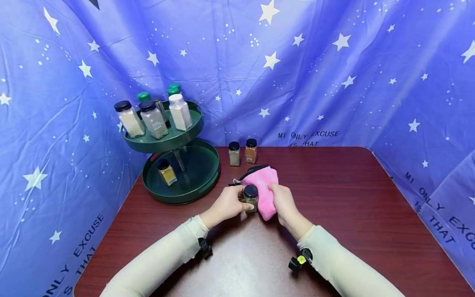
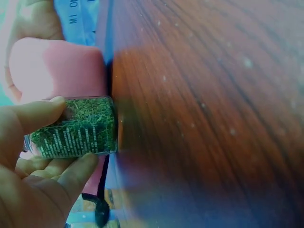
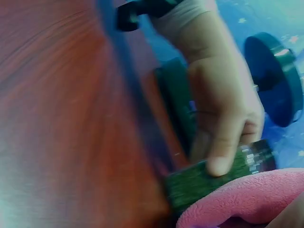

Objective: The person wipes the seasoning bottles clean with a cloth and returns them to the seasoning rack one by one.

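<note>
My left hand grips a small glass jar of green dried herbs with a black lid, thumb on one side and fingers on the other. The jar is upright, close over the table or on it, with printed white text facing the left wrist camera. My right hand holds a pink cloth against the jar's right side. In the right wrist view the cloth covers part of the jar, and the left thumb lies across the green contents. A dark edge and a cord show behind the cloth.
A green two-tier rack stands at the left, with several spice jars on its upper tier and a yellow jar below. Two black-lidded jars, one pale and one orange, stand at the table's back edge. A starry blue curtain surrounds it.
</note>
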Available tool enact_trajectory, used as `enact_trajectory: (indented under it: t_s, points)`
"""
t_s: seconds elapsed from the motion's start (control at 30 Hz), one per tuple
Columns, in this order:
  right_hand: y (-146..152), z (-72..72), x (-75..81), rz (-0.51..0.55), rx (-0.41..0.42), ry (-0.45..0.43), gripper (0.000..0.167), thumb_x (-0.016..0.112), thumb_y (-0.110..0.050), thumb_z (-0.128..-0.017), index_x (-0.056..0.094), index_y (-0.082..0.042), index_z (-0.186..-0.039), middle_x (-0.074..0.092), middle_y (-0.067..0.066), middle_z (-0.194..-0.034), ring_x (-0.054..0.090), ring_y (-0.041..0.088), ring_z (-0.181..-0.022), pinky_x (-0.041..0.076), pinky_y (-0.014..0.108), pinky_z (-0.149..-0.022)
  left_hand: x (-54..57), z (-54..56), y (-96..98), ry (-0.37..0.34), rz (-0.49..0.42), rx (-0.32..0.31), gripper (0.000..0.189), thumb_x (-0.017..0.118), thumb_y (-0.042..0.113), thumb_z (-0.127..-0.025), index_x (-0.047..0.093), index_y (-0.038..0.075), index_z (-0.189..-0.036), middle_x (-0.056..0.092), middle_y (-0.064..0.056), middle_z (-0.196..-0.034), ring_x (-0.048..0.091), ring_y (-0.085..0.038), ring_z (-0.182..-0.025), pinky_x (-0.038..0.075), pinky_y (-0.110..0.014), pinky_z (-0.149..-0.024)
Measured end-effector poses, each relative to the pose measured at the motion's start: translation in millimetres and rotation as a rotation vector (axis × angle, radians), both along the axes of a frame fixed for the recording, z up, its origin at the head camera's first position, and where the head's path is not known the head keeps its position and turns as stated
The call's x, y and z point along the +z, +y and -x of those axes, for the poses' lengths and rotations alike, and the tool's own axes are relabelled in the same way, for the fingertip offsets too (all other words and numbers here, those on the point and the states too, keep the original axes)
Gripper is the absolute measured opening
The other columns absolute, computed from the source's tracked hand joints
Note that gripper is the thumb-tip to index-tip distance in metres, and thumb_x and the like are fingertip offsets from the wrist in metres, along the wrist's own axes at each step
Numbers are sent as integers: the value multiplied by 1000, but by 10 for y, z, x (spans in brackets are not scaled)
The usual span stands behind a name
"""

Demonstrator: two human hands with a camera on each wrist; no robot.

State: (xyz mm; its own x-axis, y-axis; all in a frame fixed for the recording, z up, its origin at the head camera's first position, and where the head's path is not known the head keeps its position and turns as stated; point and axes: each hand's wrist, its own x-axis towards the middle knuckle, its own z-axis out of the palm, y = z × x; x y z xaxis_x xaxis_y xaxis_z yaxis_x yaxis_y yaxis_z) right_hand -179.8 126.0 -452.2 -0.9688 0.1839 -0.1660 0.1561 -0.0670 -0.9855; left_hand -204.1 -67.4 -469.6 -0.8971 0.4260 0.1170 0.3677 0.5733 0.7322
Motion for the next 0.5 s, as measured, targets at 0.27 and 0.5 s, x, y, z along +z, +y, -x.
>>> enact_trajectory:
  t_s: [0.27,0.5]
  points:
    - [44,-28,289,183,-17,48,39,57,-15,-98,49,-17,-60,35,-11,-46,36,4,-41,36,21,-44,19,-1,-1,-15,-18,-5,31,88,23,-80,72,14,-105,75,7,-91,67,-5,-81,55,-27,-78]
    - [-34,-48,7,179,-50,42,25,55,-16,-98,59,-12,-74,57,-6,-66,56,7,-63,51,24,-62,-7,3,5,6,-5,3,30,89,23,-79,72,15,-102,73,9,-88,64,-4,-77,54,-25,-73]
